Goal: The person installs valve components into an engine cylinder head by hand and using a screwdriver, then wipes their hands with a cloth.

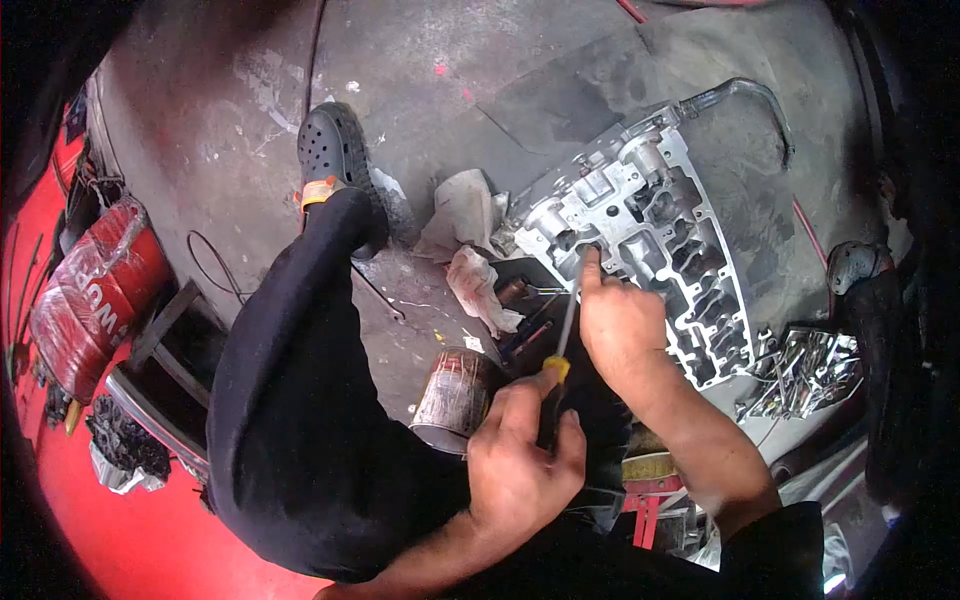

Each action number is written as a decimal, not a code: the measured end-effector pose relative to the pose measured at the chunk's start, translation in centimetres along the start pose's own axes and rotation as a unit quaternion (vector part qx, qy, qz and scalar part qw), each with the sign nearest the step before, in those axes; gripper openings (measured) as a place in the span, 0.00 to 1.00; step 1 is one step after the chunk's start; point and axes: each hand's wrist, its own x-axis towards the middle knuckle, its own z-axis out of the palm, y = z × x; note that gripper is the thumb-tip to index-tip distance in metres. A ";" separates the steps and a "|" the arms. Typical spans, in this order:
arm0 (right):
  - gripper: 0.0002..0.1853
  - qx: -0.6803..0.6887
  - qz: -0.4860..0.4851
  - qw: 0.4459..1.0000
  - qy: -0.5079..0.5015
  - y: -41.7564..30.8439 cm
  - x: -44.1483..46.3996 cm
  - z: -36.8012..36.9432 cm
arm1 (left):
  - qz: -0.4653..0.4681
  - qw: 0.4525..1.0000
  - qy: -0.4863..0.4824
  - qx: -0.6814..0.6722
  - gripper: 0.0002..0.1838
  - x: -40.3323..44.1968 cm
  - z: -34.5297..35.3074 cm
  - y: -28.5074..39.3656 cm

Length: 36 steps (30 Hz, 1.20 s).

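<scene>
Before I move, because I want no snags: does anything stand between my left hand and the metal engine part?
Nothing visible blocks the line: the screwdriver in your left hand points towards the engine part. Your right hand sits close beside the shaft, one of its fingers over the part.

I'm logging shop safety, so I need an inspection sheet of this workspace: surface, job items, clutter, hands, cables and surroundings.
Surface: grey floor, stained and scuffed.
Job items: metal casting with open cavities; screwdriver, its shaft pointing towards the casting.
Clutter: crumpled paper, a can and a tool pile near the casting.
Hands: left hand grips the screwdriver; right hand has its index finger at an opening in the casting.
Cables: dark line runs from the top edge towards the shoe; cable or hose, cannot tell.
Surroundings: red wrapped bundle at the left.
</scene>
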 end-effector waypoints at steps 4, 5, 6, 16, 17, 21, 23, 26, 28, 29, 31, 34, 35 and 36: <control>0.35 -0.022 -0.011 0.999 -0.041 0.1 -0.1 -0.2 | 0.051 0.998 -0.042 0.021 0.23 -0.2 -1.0 0.2; 0.35 -0.024 -0.016 0.999 -0.038 0.2 -0.2 -0.3 | 0.047 0.997 -0.043 0.032 0.24 -0.4 -1.2 0.0; 0.35 -0.025 -0.017 0.999 -0.041 0.2 -0.1 -0.1 | 0.044 0.998 -0.043 0.030 0.24 -0.5 -1.2 -0.2; 0.32 -0.038 -0.046 0.998 0.008 0.2 -0.1 0.0 | 0.044 0.982 -0.045 0.178 0.20 0.1 -1.0 -0.1; 0.31 -0.039 -0.050 0.998 0.019 0.3 -0.1 0.3 | 0.040 0.984 -0.040 0.168 0.20 0.5 -1.1 -0.1; 0.31 -0.033 -0.061 0.997 0.031 0.4 0.0 0.2 | 0.037 0.983 -0.033 0.177 0.19 1.0 -1.1 0.2; 0.31 -0.032 -0.062 0.997 0.024 0.5 0.1 0.2 | 0.043 0.981 -0.027 0.185 0.19 1.0 -0.9 0.1; 0.31 -0.036 -0.069 0.997 0.017 0.5 0.3 0.2 | 0.068 0.976 -0.025 0.204 0.22 0.6 -0.2 -1.2; 0.31 -0.026 -0.079 0.996 0.018 0.8 0.1 0.5 | 0.083 0.978 -0.003 0.192 0.22 -0.2 0.3 -2.4; 0.31 -0.015 -0.081 0.996 0.029 0.9 0.2 0.5 | 0.081 0.977 -0.006 0.198 0.22 -0.7 0.1 -2.2; 0.31 -0.016 -0.075 0.996 0.037 0.8 0.3 0.5 | 0.057 0.979 -0.033 0.192 0.22 0.0 -0.1 -2.2; 0.30 -0.036 -0.086 0.995 0.029 1.2 0.3 1.1 | 0.026 0.982 -0.048 0.182 0.25 0.2 -0.4 -1.6; 0.29 -0.023 -0.080 0.996 0.030 1.1 0.4 1.0 | 0.052 0.982 -0.037 0.176 0.22 0.5 -0.4 -1.7; 0.29 -0.010 -0.073 0.997 0.035 0.8 0.4 1.0 | 0.041 0.983 -0.042 0.175 0.22 0.1 -0.6 -1.4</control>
